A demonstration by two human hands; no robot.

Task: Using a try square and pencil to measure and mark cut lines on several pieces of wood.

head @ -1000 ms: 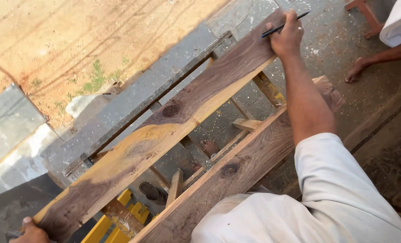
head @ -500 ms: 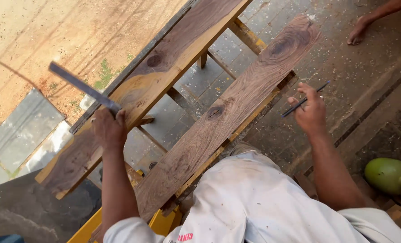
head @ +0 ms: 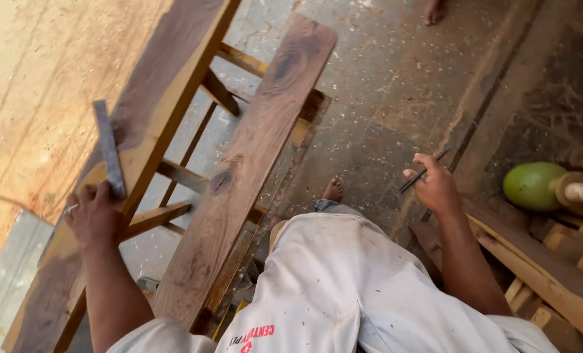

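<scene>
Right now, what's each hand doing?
Left hand: closed on a flat grey metal ruler, over the plank.
Right hand: closed on a thin dark pencil.

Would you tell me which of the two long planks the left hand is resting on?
The far-left plank, the one with a pale edge. The left hand holds a metal square on it; the darker plank beside it is untouched.

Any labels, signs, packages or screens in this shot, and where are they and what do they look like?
Printed mark on the white shirt: bottom centre of the view, at the chest, small red lettering with a red emblem, seen upside down.
No packages, signs or screens show on the planks, the floor, or by either hand.
</scene>
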